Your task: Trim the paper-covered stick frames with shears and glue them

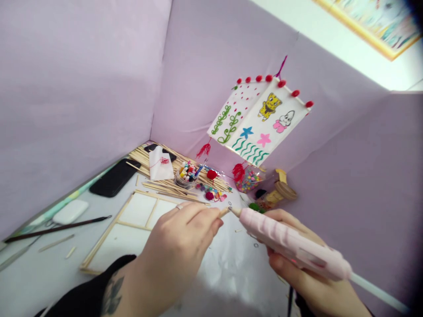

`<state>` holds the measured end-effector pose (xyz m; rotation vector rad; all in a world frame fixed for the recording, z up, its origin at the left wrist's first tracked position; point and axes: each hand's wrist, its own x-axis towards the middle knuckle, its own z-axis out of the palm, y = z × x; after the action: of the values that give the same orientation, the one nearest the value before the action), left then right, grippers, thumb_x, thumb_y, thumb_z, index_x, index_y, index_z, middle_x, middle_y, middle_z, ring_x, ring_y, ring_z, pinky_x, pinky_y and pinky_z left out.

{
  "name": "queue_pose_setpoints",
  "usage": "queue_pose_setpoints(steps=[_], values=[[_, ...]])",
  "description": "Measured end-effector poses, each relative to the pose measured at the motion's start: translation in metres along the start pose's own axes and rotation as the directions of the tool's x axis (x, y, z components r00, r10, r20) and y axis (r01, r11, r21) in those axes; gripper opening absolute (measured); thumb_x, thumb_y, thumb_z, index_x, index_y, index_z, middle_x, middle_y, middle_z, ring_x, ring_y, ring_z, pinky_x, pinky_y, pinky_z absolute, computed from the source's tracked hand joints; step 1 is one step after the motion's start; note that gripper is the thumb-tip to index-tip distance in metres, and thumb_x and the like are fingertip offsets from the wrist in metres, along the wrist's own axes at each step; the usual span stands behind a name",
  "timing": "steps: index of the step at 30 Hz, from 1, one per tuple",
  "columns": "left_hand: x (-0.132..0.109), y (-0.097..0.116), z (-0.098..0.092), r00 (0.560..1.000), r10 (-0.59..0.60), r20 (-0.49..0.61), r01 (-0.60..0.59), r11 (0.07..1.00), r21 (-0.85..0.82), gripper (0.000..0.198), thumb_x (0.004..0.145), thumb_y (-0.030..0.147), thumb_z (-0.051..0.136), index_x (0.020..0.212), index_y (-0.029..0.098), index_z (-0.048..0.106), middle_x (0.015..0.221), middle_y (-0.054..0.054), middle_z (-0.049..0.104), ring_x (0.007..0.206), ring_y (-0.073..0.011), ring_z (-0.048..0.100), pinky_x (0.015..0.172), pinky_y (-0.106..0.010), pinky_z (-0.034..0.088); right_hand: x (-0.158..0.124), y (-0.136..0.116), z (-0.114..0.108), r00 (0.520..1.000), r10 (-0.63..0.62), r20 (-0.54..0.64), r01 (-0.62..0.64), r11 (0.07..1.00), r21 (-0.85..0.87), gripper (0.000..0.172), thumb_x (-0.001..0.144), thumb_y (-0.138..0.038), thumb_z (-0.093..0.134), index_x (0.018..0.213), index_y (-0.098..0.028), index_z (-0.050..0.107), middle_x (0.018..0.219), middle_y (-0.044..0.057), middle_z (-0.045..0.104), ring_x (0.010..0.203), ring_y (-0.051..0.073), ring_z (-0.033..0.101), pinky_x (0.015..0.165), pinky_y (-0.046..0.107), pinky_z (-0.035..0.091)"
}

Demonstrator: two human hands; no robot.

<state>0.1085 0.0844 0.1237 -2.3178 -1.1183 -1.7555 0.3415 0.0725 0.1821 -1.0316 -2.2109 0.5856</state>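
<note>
Our right hand [297, 259] has its grip wrapped around the pink glue gun [291, 242], nozzle touching the stick end [224, 212] pinched in our left hand [178, 246] over the table [39, 273]. Risk: hot glue on fingertips [216, 223], too near the nozzle.

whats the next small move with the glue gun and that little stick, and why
Probably squeeze a small dab of glue onto the stick end. The pink pen-shaped glue gun in the right hand has its nozzle almost touching the tip of the thin wooden stick pinched in the left hand, so they look lined up already.
</note>
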Motion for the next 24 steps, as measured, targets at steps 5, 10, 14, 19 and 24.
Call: queue_pose_setpoints(steps=[5, 10, 14, 19, 24], values=[[-0.001, -0.0001, -0.0003, 1.0, 0.001, 0.005, -0.001, 1.0, 0.004, 0.015, 0.088, 0.013, 0.06, 0.103, 0.015, 0.065, 0.087, -0.003, 0.073, 0.077, -0.0155, 0.069, 0.073, -0.029, 0.059, -0.0005, -0.0036, 0.0029, 0.999, 0.033, -0.009, -0.033, 0.999, 0.001, 0.046, 0.106, -0.054, 0.058, 0.077, -0.018, 0.057, 0.09, 0.006, 0.057, 0.073, 0.022, 0.058, 0.067, 0.028, 0.051], [-0.0032, 0.0003, -0.0006, 1.0, 0.01, 0.028, -0.011, 0.998, 0.059, 0.016, 0.089, 0.013, 0.059, 0.104, 0.014, 0.065, 0.085, -0.004, 0.073, 0.076, -0.0177, 0.069, 0.072, -0.031, 0.059, -0.0015, -0.0036, 0.0027, 0.999, 0.025, -0.029, -0.025, 1.0, -0.009, 0.046, 0.105, -0.055, 0.059, 0.077, -0.018, 0.061, 0.098, 0.008, 0.058, 0.079, 0.024, 0.058, 0.065, 0.028, 0.05], [-0.0042, 0.0012, -0.0001, 0.999, 0.021, 0.032, -0.024, 0.995, 0.098, 0.013, 0.09, 0.014, 0.058, 0.101, 0.014, 0.065, 0.082, -0.004, 0.072, 0.074, -0.0175, 0.068, 0.07, -0.031, 0.058, -0.0027, -0.0034, 0.0029, 0.999, 0.026, -0.045, -0.027, 0.999, -0.022, 0.045, 0.105, -0.055, 0.059, 0.081, -0.018, 0.065, 0.1, 0.008, 0.058, 0.082, 0.025, 0.058, 0.065, 0.027, 0.05], [-0.0033, 0.0021, -0.0002, 0.999, 0.024, 0.032, -0.027, 0.995, 0.096, 0.012, 0.09, 0.014, 0.057, 0.099, 0.014, 0.065, 0.079, -0.004, 0.071, 0.073, -0.018, 0.068, 0.07, -0.031, 0.058, -0.0017, -0.0037, 0.0016, 1.0, 0.007, -0.029, -0.008, 0.999, -0.043, 0.044, 0.105, -0.057, 0.059, 0.083, -0.019, 0.067, 0.101, 0.008, 0.059, 0.084, 0.026, 0.059, 0.066, 0.029, 0.051], [-0.0029, 0.002, -0.0004, 0.999, 0.032, 0.039, -0.036, 0.994, 0.106, 0.013, 0.09, 0.014, 0.057, 0.1, 0.014, 0.065, 0.079, -0.004, 0.071, 0.073, -0.0186, 0.068, 0.068, -0.032, 0.057, -0.001, -0.0054, -0.0001, 1.0, 0.02, -0.009, -0.02, 0.999, -0.033, 0.046, 0.105, -0.058, 0.059, 0.081, -0.019, 0.065, 0.101, 0.007, 0.059, 0.083, 0.026, 0.059, 0.065, 0.029, 0.05]])
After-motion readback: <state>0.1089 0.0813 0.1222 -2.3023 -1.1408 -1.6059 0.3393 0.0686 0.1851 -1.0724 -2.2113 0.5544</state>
